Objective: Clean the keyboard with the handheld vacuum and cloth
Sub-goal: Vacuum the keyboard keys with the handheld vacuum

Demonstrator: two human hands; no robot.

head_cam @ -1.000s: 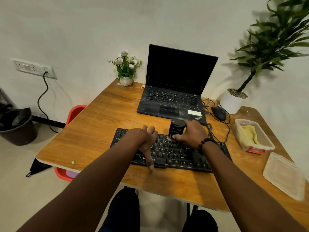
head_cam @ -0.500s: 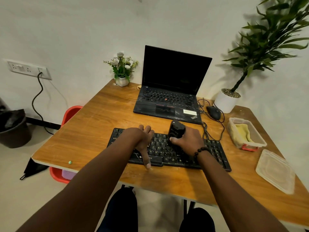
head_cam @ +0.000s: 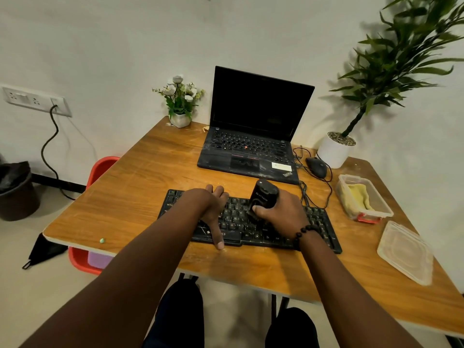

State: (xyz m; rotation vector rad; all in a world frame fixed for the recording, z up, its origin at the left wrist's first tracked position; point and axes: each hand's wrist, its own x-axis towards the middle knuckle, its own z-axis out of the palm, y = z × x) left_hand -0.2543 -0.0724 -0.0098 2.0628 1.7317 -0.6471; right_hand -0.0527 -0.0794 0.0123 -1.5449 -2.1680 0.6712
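A black keyboard [head_cam: 324,228] lies on the wooden table [head_cam: 140,197] near its front edge. My right hand [head_cam: 281,213] is wrapped around a small black handheld vacuum [head_cam: 263,194], which stands nozzle-down on the keys near the keyboard's middle. My left hand [head_cam: 213,209] rests flat on the keyboard's left half, fingers spread, thumb reaching past the front edge; it holds nothing. A yellow cloth [head_cam: 359,197] lies folded inside an open clear plastic box [head_cam: 384,209] at the table's right side.
An open black laptop [head_cam: 251,136] stands behind the keyboard, a black mouse [head_cam: 316,167] with tangled cable to its right. The box lid [head_cam: 404,252] lies at front right. A flower pot [head_cam: 179,119] and a potted plant [head_cam: 336,149] stand at the back. A bin [head_cam: 17,194] is on the floor at left.
My right hand has slid the vacuum a little leftward along the keys, toward the keyboard's middle. The left hand stays pressed on the keyboard's left half.
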